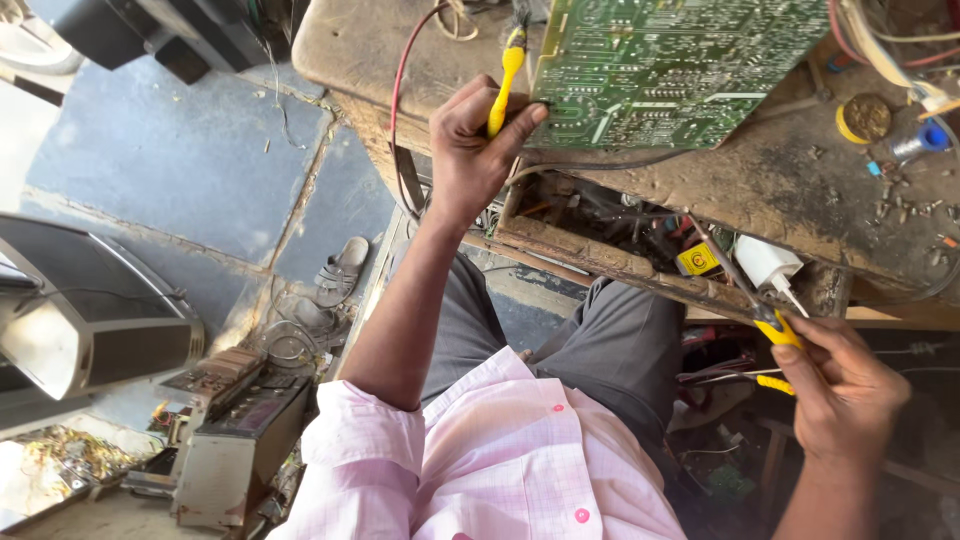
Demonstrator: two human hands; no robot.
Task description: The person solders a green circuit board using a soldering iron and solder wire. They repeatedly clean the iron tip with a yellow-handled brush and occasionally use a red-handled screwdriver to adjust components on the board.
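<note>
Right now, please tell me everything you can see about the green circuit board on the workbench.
The green circuit board lies flat on the worn brown workbench, solder side up, showing pale traces and many small solder points. It looks like a large rigid board; its top runs out of view. Its near left corner is touched by the left hand, which also grips a yellow-handled tool beside the board's left edge. Wires lie near its right side. The right hand is well apart from it.

— Where's the camera sitting?
— On the person's head, looking steeply down over the chest and lap.
— Close in?
— Close enough: both hands (470, 150) fill mid-frame, the desk (760, 200) edge just beyond them, the floor (180, 180) beside the left one.
</note>
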